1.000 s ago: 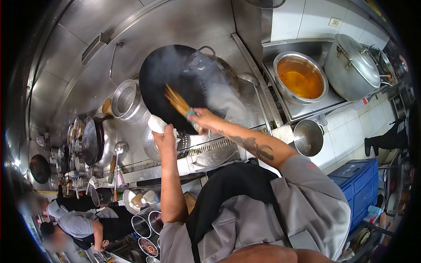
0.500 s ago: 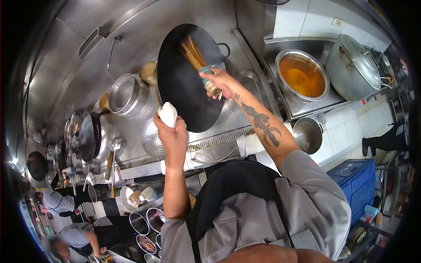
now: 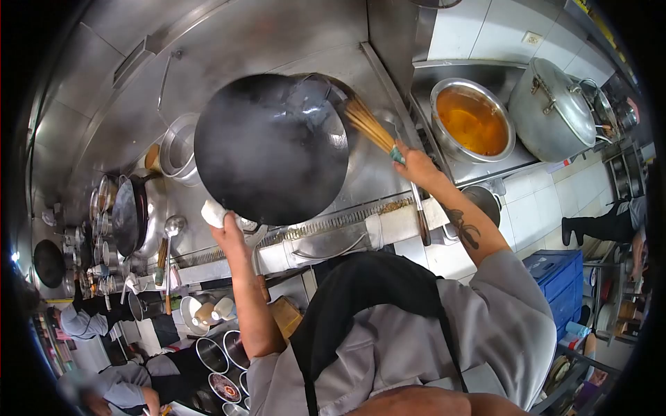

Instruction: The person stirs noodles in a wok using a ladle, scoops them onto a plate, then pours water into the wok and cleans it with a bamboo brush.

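A large black wok (image 3: 267, 156) stands over the stove, its wide inside facing me, with steam across it and a wet shine at its upper right. At its lower left rim, my left hand (image 3: 230, 238) is closed around a folded white cloth (image 3: 213, 212); the cloth hides whatever part of the wok lies under it. My right hand (image 3: 419, 169) grips a bamboo wok brush (image 3: 372, 127) by its green-wrapped end. The brush's long bristles point up and left, beside the wok's right side. The bristle tips are slightly blurred.
Right of the stove stand a metal bowl of orange liquid (image 3: 476, 119) and a lidded pot (image 3: 555, 111). A ladle (image 3: 173, 232) and a strainer pot (image 3: 179, 149) lie left. A long-handled utensil (image 3: 421, 215) crosses the front edge. Other people work lower left and far right.
The wok has swung left and toward me, turning its inside more to view. The brush has moved from inside the wok to its right side. My left hand has shifted left and down.
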Motion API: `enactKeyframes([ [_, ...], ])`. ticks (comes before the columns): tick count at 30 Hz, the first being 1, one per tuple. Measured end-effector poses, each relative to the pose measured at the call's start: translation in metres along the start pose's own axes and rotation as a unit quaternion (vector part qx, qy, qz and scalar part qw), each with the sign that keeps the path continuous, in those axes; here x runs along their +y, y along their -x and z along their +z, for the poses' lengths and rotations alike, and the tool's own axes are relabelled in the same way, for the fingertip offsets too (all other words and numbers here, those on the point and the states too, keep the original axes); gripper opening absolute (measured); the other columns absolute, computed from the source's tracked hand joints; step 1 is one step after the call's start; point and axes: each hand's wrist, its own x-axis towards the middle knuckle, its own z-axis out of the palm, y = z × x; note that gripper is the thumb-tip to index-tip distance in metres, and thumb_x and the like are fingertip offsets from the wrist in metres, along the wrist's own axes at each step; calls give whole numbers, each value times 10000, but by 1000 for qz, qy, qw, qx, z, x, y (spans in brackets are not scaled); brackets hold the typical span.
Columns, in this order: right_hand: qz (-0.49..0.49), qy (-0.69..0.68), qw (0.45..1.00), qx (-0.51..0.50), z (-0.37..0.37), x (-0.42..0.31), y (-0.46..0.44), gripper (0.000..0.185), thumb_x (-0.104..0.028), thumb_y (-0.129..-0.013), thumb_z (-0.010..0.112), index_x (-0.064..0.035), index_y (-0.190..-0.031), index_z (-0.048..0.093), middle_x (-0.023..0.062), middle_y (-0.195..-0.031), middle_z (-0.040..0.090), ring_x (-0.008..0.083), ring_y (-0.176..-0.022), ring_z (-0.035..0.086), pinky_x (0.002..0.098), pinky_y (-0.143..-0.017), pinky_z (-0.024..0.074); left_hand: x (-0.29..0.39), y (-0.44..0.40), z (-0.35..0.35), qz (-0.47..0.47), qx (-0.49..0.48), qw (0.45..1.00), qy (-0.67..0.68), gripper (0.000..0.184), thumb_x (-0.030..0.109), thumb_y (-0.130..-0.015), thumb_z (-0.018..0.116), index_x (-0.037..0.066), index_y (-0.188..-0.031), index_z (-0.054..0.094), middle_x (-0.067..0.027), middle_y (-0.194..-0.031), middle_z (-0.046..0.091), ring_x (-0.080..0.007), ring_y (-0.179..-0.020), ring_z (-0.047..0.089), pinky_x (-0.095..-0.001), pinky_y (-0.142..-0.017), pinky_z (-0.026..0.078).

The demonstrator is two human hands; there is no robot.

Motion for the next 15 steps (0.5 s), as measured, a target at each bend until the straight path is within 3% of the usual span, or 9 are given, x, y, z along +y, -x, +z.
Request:
enactKeyframes([
  [2, -4, -22, 998, 52, -22, -7, -10, 658, -270, -855, 650, 44, -1382, 409, 296, -995, 642, 417, -925, 639, 460, -838, 508, -49, -19, -24, -66, 0, 997, 40, 324, 130, -834, 554, 18, -1138, 556, -77, -986, 612, -182, -902, 595, -347, -764, 487],
  [5, -10, -93, 991, 95, -62, -37, -19, 662, -295, -852, 666, 48, -1368, 432, 305, -1051, 633, 405, -960, 645, 439, -861, 506, -17, 22, 7, -281, 41, 958, 45, 290, 201, -844, 560, 63, -1100, 563, -72, -955, 597, -202, -858, 593, -399, -640, 497],
  [7, 12, -131, 986, 107, -107, -76, -23, 672, -313, -854, 675, 60, -1360, 438, 314, -1089, 623, 397, -1004, 645, 415, -885, 501, -71, 24, 18, -345, -10, 933, 105, 342, 303, -872, 539, 100, -1147, 537, -86, -1007, 577, -250, -848, 568, -405, -635, 477],
  [9, -125, -97, 953, 260, -124, -80, -51, 697, -339, -853, 690, 76, -1353, 438, 317, -1122, 615, 393, -1046, 637, 391, -914, 488, -63, 39, 60, -393, -20, 909, 135, 270, 287, -874, 539, 95, -1063, 539, -83, -934, 570, -241, -774, 566, -390, -549, 459],
  [10, -121, -104, 948, 277, -139, -85, -67, 697, -345, -861, 696, 85, -1348, 441, 294, -1150, 619, 369, -1076, 627, 369, -939, 474, -72, 37, 74, -398, -30, 903, 161, 242, 280, -876, 537, 94, -1031, 534, -76, -893, 564, -234, -730, 562, -383, -516, 449],
  [12, -116, -135, 932, 317, -180, -129, -83, 668, -330, -867, 712, 69, -1340, 460, 191, -1125, 648, 217, -1066, 603, 315, -926, 458, -83, 25, 97, -406, -37, 891, 198, 218, 250, -873, 538, 69, -993, 516, -80, -819, 554, -231, -627, 557, -356, -429, 433],
  [13, -163, -202, 908, 330, -200, -154, -89, 643, -309, -855, 731, 43, -1333, 481, 121, -1053, 652, 169, -960, 603, 290, -854, 483, -85, 19, 106, -410, -32, 887, 212, 221, 227, -868, 542, 45, -988, 504, -91, -785, 549, -235, -567, 557, -337, -376, 428],
  [15, -162, -280, 885, 334, -236, -198, -103, 596, -303, -836, 756, -1, -1296, 528, 51, -922, 644, 88, -679, 585, 239, -563, 476, -102, 10, 119, -403, -33, 888, 218, 214, 213, -866, 537, 45, -992, 495, -100, -790, 548, -243, -570, 568, -340, -380, 435],
])
